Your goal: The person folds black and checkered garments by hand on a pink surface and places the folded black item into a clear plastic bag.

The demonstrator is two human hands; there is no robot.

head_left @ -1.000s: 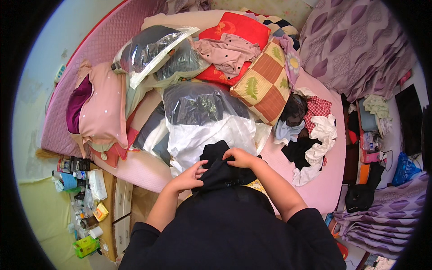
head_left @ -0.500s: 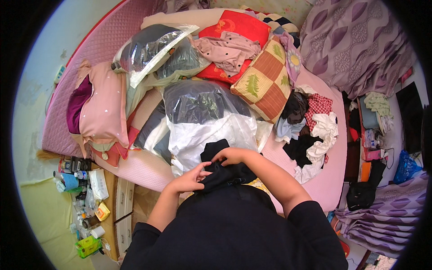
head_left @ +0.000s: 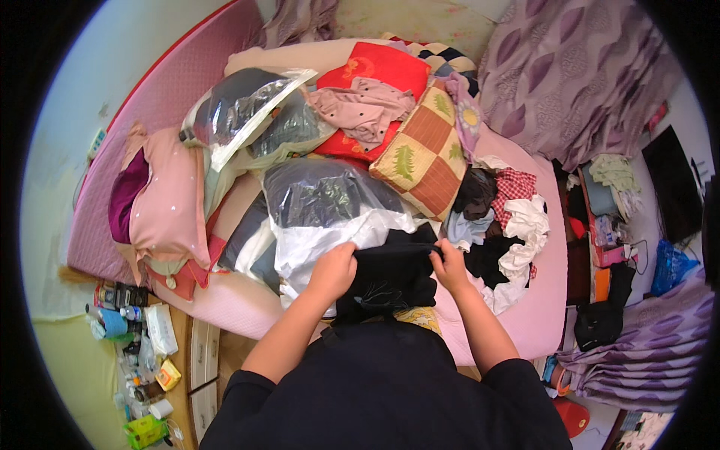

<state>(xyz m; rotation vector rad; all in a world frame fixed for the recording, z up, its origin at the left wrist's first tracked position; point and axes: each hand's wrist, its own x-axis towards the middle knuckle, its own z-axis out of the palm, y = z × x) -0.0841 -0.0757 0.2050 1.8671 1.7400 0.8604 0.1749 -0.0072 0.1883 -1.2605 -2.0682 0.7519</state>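
Observation:
A black garment (head_left: pixel 390 279) with a pale line design is stretched between my two hands, close in front of me; its exact kind cannot be made out. My left hand (head_left: pixel 334 271) is closed on its upper left edge. At the opposite corner, my right hand (head_left: pixel 448 264) grips the edge with thumb and fingers. Just beyond the garment lies a clear and white plastic storage bag (head_left: pixel 330 202) holding dark bedding. To the right of my right hand is a heap of clothes, among them a white crumpled cloth (head_left: pixel 526 229) and a red checked cloth (head_left: pixel 513 186).
The pink bed (head_left: pixel 525 330) carries a checked pillow (head_left: pixel 420 150), a red cushion (head_left: pixel 375 66), another bagged bundle (head_left: pixel 240 105) and a pink pillow (head_left: pixel 169 199). Bottles and packets crowd a wooden cabinet (head_left: pixel 184 352) at left. Purple curtains (head_left: pixel 570 82) hang at right.
My hands have moved apart, the right one outward to the right, and now pull the black garment wide. Before, they were close together over it while it was bunched. The view has shifted slightly.

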